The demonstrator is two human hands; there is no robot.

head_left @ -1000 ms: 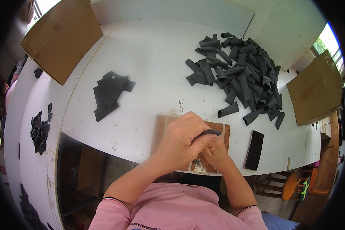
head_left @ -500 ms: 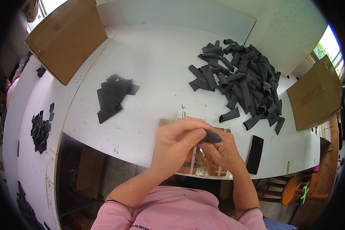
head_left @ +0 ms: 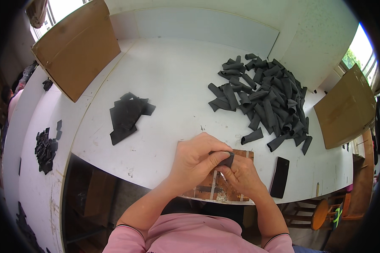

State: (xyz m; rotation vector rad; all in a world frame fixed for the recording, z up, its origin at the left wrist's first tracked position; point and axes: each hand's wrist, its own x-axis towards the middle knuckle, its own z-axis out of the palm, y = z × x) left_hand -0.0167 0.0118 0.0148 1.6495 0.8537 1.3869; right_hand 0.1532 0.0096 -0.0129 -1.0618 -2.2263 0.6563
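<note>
Near the table's front edge, both my hands are closed on a small dark grey piece of foam-like sheet (head_left: 228, 160), bent or rolled between the fingers. My left hand (head_left: 195, 159) pinches it with the thumb on top. From the other side, my right hand (head_left: 241, 173) grips it, thumb against its lower edge. Much of the piece is hidden by the fingers. Below the hands lies a brown board (head_left: 245, 155) with strips of clear tape. To the far right is a heap of dark grey rolled tubes (head_left: 268, 99); flat dark grey sheets (head_left: 126, 114) lie stacked to the left.
A black phone (head_left: 279, 177) lies right of the board. Cardboard boxes stand at the left (head_left: 78, 48) and right (head_left: 346, 107). Small dark scraps (head_left: 45, 152) are piled on the left-hand surface. A wooden stool (head_left: 319, 213) stands beyond the front edge at right.
The dark grey piece has turned between my fingers and shows less. My hands have drawn closer together around it. The whole view has shifted slightly, so the table appears lower.
</note>
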